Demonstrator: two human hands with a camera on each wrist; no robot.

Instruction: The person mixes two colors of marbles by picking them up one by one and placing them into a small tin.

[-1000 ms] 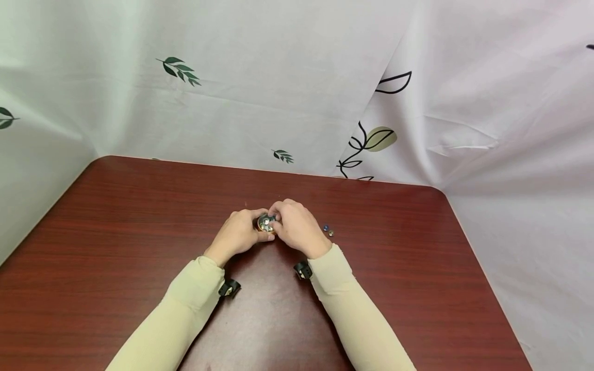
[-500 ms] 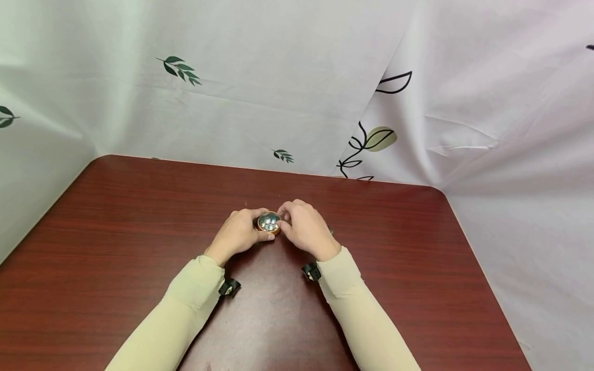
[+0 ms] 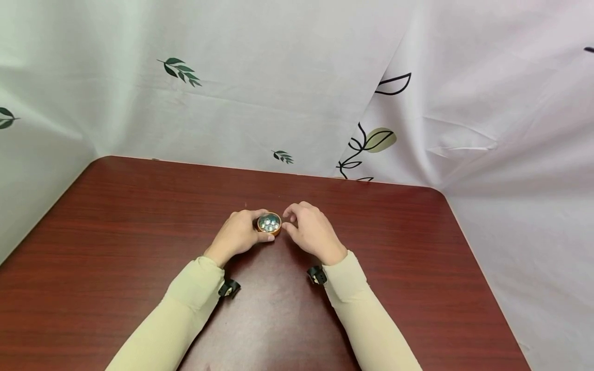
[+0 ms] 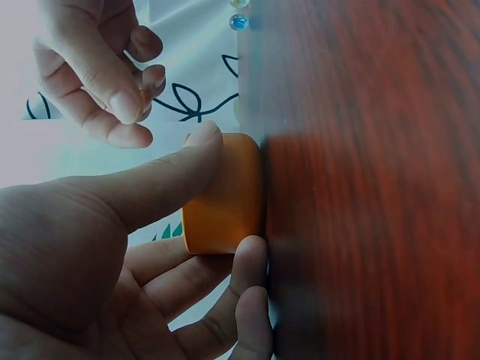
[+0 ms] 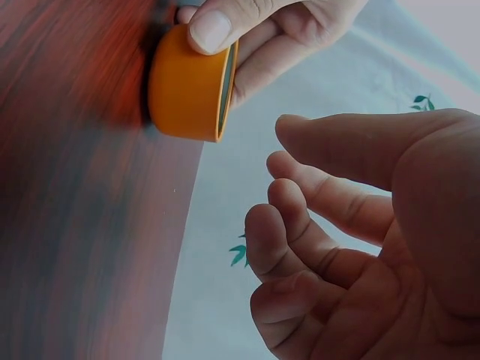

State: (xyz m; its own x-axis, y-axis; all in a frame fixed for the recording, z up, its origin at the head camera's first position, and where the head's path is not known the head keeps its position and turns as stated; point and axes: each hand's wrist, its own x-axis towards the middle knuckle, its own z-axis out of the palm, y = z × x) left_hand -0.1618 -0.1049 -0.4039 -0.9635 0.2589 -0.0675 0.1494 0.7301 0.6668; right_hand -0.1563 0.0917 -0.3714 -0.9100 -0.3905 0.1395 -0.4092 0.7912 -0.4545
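Note:
A small round orange cup (image 5: 184, 94) stands on the table, with several shiny glass marbles (image 3: 270, 223) inside it. My left hand (image 3: 238, 232) grips the cup from the left, thumb on the near side and fingers round the far side. Just right of the rim hovers my right hand (image 3: 314, 233), apart from the cup; its fingers are loosely bent and nothing shows between thumb and fingertips. In the left wrist view, a blue marble (image 4: 239, 22) and a partly cut-off yellowish one lie on the table; my right hand hides them in the head view.
The dark red wooden table (image 3: 153, 216) has rounded far corners. Behind it and along both sides hangs a white curtain (image 3: 260, 77) printed with leaves. Black wrist cameras are strapped below both sleeves.
My right hand has drawn away from the cup to the right, uncovering the marbles inside. The left hand has kept its grip, and the cup has stayed in place.

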